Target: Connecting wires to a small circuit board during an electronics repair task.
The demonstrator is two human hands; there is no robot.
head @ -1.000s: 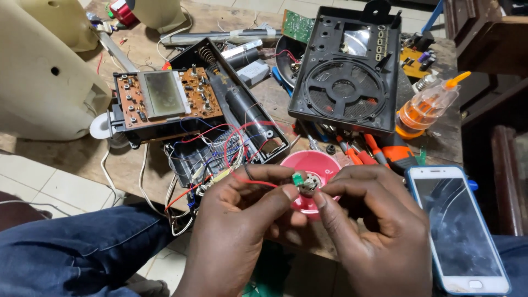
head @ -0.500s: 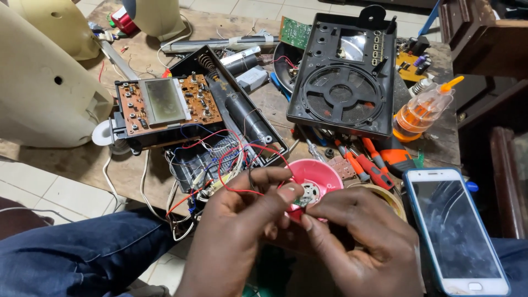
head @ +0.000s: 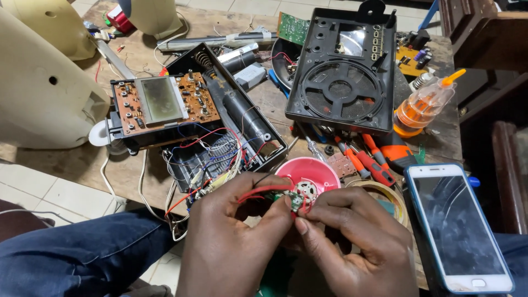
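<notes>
1. At the lower middle of the frame the left hand [head: 231, 242] and the right hand [head: 357, 247] meet over a small green circuit board [head: 297, 202].
2. The fingers of both hands are pinched shut on that small board, left thumb and forefinger from one side, right fingertips from the other; red wires [head: 258, 191] run from it across the left hand.
3. Just behind the fingers sits a pink round dish [head: 308, 171]; inside it lies a small round metal part, its details too small to tell.
4. At centre left an open black radio case [head: 242, 121] holds a tangle of red, blue and white wires, a spring and a dark cylinder; a brown circuit board [head: 159, 102] with a grey screen rests across its left end.
5. At upper right a black rear shell [head: 344, 71] with a round speaker grille lies face up on the bench [head: 77, 159].
6. To its right stands a clear bottle [head: 423, 104] of orange liquid with an orange nozzle.
7. Red-handled screwdrivers [head: 368, 162] lie below the shell; a smartphone [head: 459, 225] lies at lower right.
</notes>
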